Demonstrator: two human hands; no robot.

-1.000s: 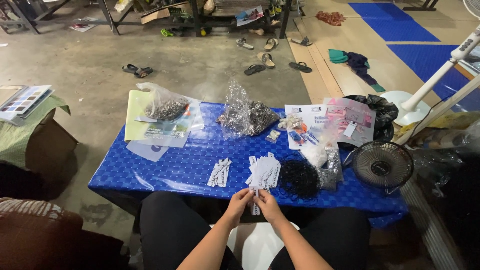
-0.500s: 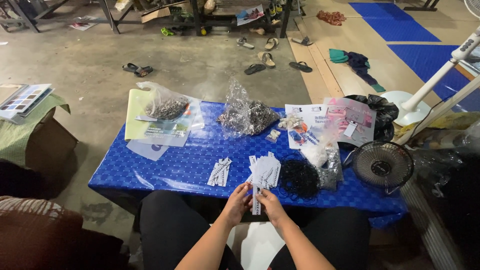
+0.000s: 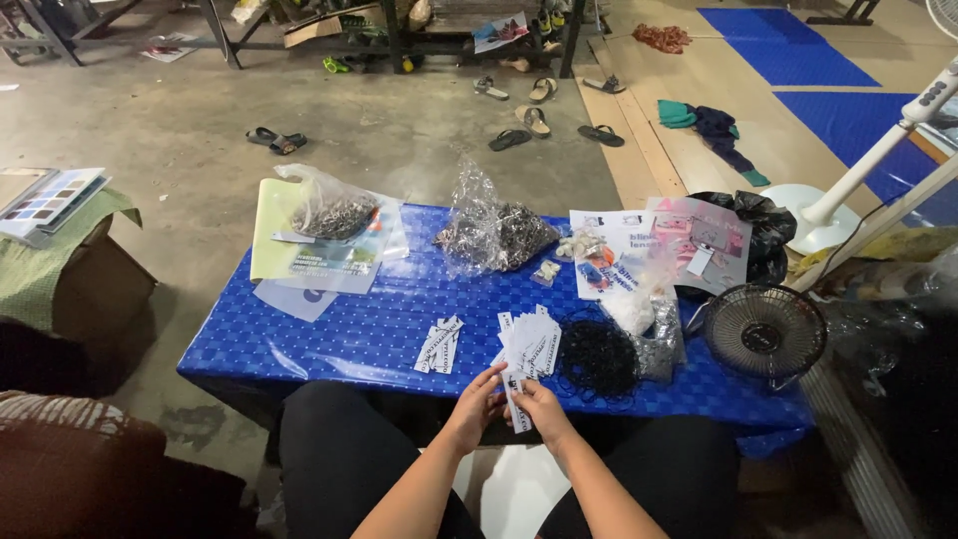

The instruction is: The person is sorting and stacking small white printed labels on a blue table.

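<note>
Both hands, left hand [image 3: 477,401] and right hand [image 3: 534,404], meet at the near edge of the blue-covered desk [image 3: 329,334], fingers pinched shut on one small white printed paper tag [image 3: 517,391], just near the fanned pile of white tags [image 3: 531,344].

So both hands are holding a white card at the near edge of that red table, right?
Not quite: the table is blue, not red, as the head view shows. Both the left hand and right hand do hold a white card at its near edge.

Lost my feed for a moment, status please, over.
Both hands, left hand and right hand, pinching a small white card. Card stack just beyond. Nothing blocking.
</note>
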